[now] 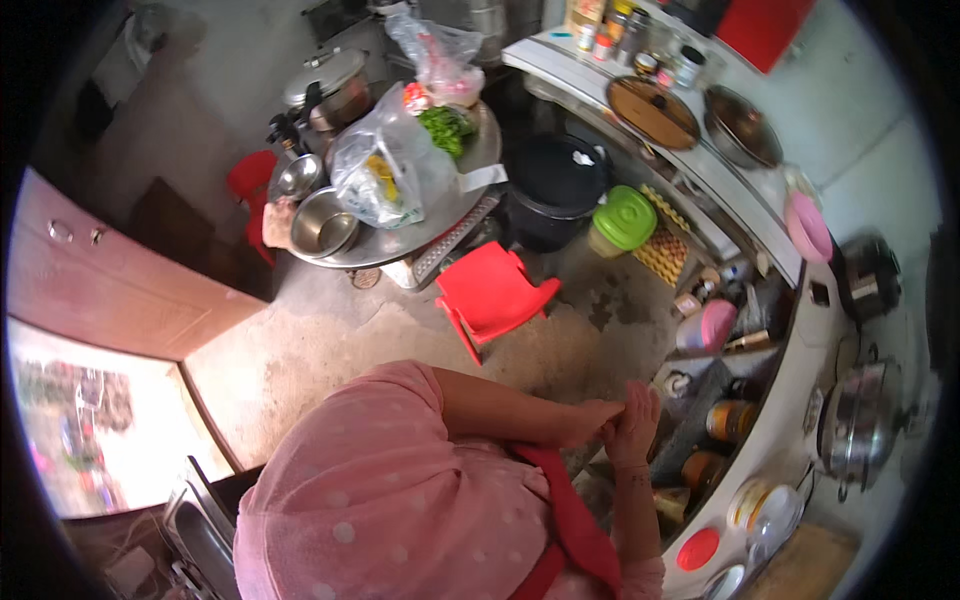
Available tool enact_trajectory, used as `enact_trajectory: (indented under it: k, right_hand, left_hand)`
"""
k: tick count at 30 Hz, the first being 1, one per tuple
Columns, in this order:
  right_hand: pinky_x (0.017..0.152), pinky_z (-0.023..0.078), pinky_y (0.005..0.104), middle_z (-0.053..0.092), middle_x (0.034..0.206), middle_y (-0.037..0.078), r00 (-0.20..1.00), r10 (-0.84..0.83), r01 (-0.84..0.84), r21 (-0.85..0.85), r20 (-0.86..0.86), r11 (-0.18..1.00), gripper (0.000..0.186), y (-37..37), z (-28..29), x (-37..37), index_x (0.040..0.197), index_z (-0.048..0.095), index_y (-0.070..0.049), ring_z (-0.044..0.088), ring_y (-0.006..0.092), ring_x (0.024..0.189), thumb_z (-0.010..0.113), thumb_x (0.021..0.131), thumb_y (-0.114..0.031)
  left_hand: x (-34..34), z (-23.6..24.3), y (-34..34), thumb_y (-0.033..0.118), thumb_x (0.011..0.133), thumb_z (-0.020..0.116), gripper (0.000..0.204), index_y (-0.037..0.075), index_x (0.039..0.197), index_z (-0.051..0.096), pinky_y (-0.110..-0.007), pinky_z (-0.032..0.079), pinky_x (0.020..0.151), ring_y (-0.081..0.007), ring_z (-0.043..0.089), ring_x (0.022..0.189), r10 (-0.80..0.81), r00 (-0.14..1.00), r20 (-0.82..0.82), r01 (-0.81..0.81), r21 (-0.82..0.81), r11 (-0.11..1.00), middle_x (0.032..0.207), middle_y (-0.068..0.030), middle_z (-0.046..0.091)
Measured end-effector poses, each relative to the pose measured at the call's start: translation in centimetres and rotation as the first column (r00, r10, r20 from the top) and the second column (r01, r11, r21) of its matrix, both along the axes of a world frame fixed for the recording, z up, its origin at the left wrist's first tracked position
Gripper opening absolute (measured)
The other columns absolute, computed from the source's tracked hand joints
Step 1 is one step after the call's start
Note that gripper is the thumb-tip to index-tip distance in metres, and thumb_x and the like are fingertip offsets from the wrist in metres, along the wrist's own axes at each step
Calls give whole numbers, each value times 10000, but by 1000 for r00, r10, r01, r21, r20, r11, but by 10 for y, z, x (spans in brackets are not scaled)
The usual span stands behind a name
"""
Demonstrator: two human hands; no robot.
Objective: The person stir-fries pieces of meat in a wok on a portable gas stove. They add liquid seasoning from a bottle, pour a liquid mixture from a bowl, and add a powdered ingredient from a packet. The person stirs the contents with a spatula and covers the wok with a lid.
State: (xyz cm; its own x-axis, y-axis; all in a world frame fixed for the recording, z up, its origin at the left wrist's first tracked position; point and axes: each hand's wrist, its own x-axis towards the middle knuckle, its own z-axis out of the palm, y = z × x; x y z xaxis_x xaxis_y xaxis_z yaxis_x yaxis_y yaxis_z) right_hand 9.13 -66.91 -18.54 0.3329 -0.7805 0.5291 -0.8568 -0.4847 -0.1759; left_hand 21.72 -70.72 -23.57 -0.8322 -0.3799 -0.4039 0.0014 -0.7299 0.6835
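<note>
My left hand (596, 421) reaches across in front of my body and meets my right hand (634, 428). Its fingers are largely hidden where the two hands touch, so their pose is unclear. The fingers of my right hand stretch out and point away from me, and I see no object in it. Both hands are above the floor, left of the counter's lower shelves (690, 420). A pink polka-dot sleeve (350, 450) covers my left upper arm, and a red cloth strip (570, 510) hangs down my front.
Ahead stands a red plastic chair (490, 290). Behind it, a round metal table (385, 248) holds bowls, a pot, bags and green leaves. A black lidded bucket (553, 190) and green-lidded tub (625, 217) stand beside it. The white counter (815, 370) carries a steel pot (860, 425).
</note>
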Motion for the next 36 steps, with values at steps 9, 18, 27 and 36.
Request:
enact_trajectory:
  k: [9, 18, 27, 36]
  right_hand:
    - [752, 486, 440, 657, 974, 149, 981, 174, -110, 487, -87, 866, 268, -64, -44, 23, 1138, 612, -56, 619, 350, 893, 542, 910, -178]
    - [661, 490, 414, 658, 756, 127, 996, 35, -88, 799, 83, 594, 244, -37, -144, 79, 962, 652, -62, 636, 298, 708, 568, 921, -287]
    - [664, 487, 344, 645, 753, 116, 964, -174, -98, 877, 200, 470, 274, -119, -89, 183, 909, 618, -17, 634, 226, 700, 513, 963, -264]
    - [809, 498, 413, 657, 1016, 182, 960, 42, -262, 831, 278, 491, 258, -208, -55, 318, 1123, 598, -37, 632, 352, 957, 505, 947, -200]
  left_hand:
    - [129, 55, -25, 417, 856, 635, 567, 114, 1304, 469, -325, 426, 841, -189, 539, 1028, 227, 973, 45, -227, 3, 974, 1163, -49, 571]
    - [306, 41, -24, 189, 875, 624, 285, 87, 1138, 580, -346, 494, 785, -194, 604, 930, 842, 428, 329, -875, -82, 477, 1088, -61, 649]
    - [460, -4, -134, 69, 838, 606, 320, 81, 1153, 549, -352, 492, 761, -181, 571, 949, 939, -123, 322, -876, -479, 50, 1110, -45, 555]
    - [603, -46, -204, 160, 689, 706, 603, 116, 1249, 488, -429, 335, 1061, -366, 360, 1250, 583, -604, 543, -676, -737, -15, 1345, -166, 330]
